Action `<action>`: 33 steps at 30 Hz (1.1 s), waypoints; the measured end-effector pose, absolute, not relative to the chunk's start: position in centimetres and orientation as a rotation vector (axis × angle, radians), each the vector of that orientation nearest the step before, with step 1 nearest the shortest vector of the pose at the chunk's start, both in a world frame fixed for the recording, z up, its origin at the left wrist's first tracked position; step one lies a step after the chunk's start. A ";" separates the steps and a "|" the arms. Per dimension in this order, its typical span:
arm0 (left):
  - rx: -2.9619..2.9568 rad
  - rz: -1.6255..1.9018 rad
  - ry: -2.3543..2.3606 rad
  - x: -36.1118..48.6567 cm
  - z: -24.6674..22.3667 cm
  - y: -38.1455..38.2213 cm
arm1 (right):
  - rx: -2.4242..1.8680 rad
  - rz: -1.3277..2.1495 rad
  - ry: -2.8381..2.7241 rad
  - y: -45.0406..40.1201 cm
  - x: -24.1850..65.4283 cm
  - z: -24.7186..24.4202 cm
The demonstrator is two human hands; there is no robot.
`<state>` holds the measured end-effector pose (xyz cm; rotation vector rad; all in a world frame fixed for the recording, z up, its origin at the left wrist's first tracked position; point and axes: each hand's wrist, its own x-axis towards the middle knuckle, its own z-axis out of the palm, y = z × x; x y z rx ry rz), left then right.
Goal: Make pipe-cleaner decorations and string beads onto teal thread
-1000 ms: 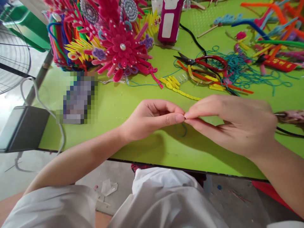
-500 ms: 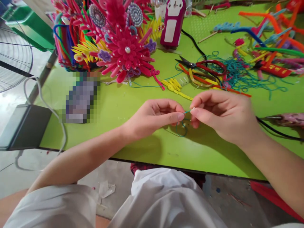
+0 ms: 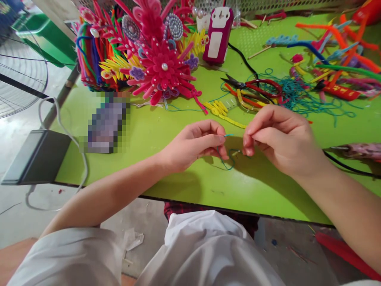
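Over the green table (image 3: pixel 166 190) my left hand (image 3: pixel 199 145) pinches a thin teal cord (image 3: pixel 228 168) between thumb and forefinger. A short end of it sticks out past the fingertips to the right. The rest hangs below in a loose loop toward the right hand. My right hand (image 3: pixel 276 139) is a little to the right, thumb and fingers pressed together in a pinch. Whatever is between those fingertips is too small or hidden to make out. Just behind the hands lies a yellow fuzzy piece (image 3: pixel 220 109), with red-handled scissors (image 3: pixel 263 86) farther back.
A pink flower ornament (image 3: pixel 165 75) stands at the back left beside a purple device (image 3: pixel 218 35). Tangled teal cord (image 3: pixel 297 93) and fuzzy stems (image 3: pixel 342 39) fill the right rear. A pointed tool (image 3: pixel 360 150) lies right, a grey box (image 3: pixel 37 157) left.
My hands have moved apart, the right one going slightly right. The cord end that spanned both fingertips now stands free from my left fingers. The view has shifted slightly.
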<state>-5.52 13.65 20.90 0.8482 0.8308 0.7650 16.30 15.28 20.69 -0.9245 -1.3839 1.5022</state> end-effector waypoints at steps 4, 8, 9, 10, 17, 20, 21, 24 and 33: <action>0.814 0.786 0.820 -5.3 21.1 13.5 | -0.977 1.592 -1.264 15.1 16.1 20.7; 0.797 0.801 0.820 -5.2 21.2 13.5 | -1.163 1.541 -1.382 15.0 16.2 20.3; 0.801 0.802 0.824 -5.2 21.1 13.6 | -1.190 1.526 -1.415 14.9 16.2 20.2; 0.806 0.804 0.832 -5.2 21.1 13.6 | -1.204 1.505 -1.446 14.9 16.2 20.2; 0.841 0.809 0.916 -5.1 21.1 13.7 | -1.202 1.041 -1.703 14.0 15.4 20.8; 0.920 0.767 0.929 -5.2 21.2 13.7 | -1.165 0.870 -1.805 13.7 15.3 21.2; 0.960 0.754 0.939 -5.3 21.3 13.7 | -1.148 0.832 -1.835 13.6 15.3 21.2; 1.105 0.729 1.004 -5.5 21.5 13.6 | -1.088 0.659 -1.977 13.4 15.4 21.4; 2.052 0.908 1.173 -5.2 20.6 12.9 | -0.990 0.402 -2.205 13.4 15.6 20.5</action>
